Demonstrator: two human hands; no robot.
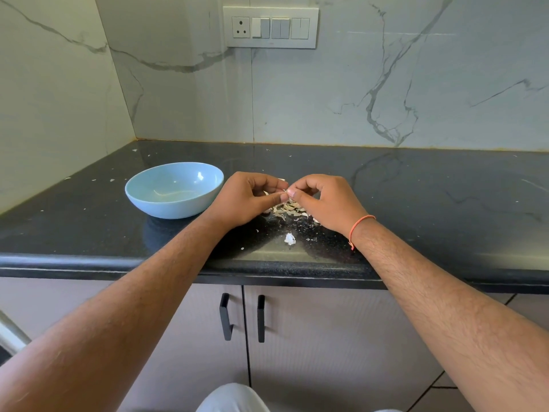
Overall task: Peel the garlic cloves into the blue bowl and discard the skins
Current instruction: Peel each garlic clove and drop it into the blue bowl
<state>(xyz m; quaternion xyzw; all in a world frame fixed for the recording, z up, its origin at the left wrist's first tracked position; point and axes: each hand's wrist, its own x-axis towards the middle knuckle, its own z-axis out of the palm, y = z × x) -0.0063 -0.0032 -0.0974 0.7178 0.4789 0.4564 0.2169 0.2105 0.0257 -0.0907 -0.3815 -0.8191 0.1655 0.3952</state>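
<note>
A light blue bowl [173,190] stands on the black counter [445,197], left of my hands; no cloves show inside it. My left hand [248,199] and my right hand [323,200] meet fingertip to fingertip above a small heap of garlic cloves and skins [286,210]. Both pinch a small garlic clove [285,190] between thumbs and fingers; it is mostly hidden by the fingertips. One white scrap of skin [289,238] lies nearer the counter's front edge.
Small skin flakes are scattered over the counter. Marble-patterned walls close the back and left side, with a switch panel [270,26] on the back wall. Below the counter edge are cabinet doors with two black handles [242,318].
</note>
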